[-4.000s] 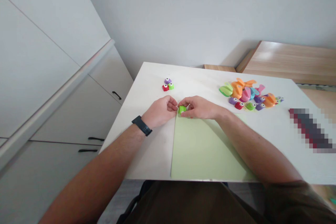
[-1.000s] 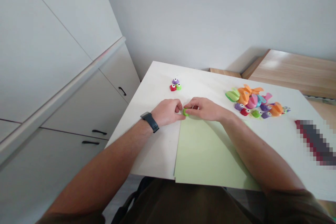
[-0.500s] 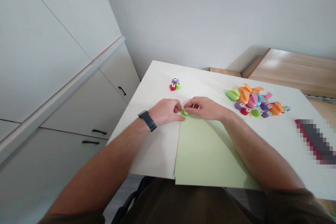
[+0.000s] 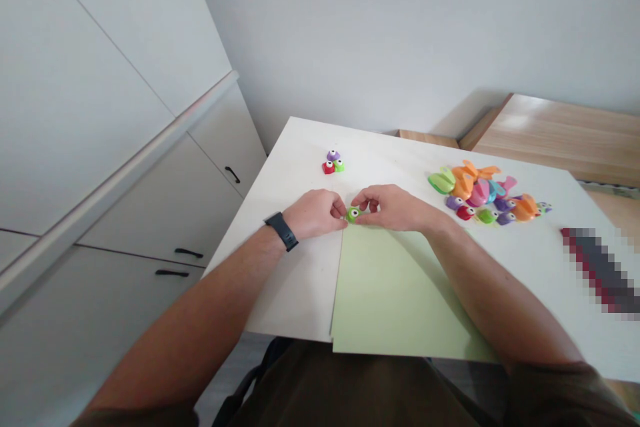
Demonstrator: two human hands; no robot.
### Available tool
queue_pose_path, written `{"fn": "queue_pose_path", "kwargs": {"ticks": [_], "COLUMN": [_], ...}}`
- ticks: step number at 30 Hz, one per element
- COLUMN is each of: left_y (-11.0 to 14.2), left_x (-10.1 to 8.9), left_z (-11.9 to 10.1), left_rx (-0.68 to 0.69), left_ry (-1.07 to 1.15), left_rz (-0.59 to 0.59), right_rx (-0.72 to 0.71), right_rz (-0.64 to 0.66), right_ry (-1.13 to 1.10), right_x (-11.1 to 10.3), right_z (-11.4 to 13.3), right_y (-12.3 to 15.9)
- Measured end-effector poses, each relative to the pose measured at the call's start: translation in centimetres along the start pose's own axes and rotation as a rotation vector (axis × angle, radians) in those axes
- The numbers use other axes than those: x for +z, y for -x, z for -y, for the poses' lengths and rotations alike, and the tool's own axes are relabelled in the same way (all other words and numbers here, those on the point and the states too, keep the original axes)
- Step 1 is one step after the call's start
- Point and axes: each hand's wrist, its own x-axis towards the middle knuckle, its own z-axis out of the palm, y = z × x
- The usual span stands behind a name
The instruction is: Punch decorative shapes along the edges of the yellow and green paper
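A small green craft punch (image 4: 354,213) with a round white, eye-like top sits at the upper left corner of a pale green sheet of paper (image 4: 385,287). My right hand (image 4: 393,207) curls around the punch from the right, thumb at its near side and forefinger at its far side. On the other side, my left hand (image 4: 317,212) wears a dark wristband (image 4: 283,231). Its thumb and forefinger are pinched together at the paper's corner, beside the punch. How the paper's corner sits in the punch is hidden.
On the white table (image 4: 295,293), a purple, a red and a green small punch (image 4: 339,165) stand grouped at the back. Several colourful larger and small punches (image 4: 479,192) cluster at the right. A blurred-out dark and red object (image 4: 600,270) lies farther right. White cabinets (image 4: 150,213) stand on the left.
My right thumb has come off the punch's top, which now shows fully. My left thumb has drawn back a little against the forefinger.
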Motion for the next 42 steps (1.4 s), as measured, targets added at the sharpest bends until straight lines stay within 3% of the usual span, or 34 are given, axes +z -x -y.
{"fn": "queue_pose_path", "kwargs": {"ticks": [16,31,42], "left_y": [-0.1,0.1,0.1], "left_x": [0.1,-0.2,0.3], "left_z": [-0.2,0.1,-0.1], "left_rx": [0.016,0.038,0.035], "left_ry": [-0.038,0.044,-0.019], "left_rz": [-0.034,0.041,-0.022], "right_rx": [-0.043,-0.040,-0.065], "right_rz": [-0.010,-0.022,-0.022], "right_ry": [0.073,0.093,0.067], "right_x": [-0.3,-0.2,-0.1], "right_z": [1.1,1.3,1.5], "right_y": [0.3,0.7,0.7]}}
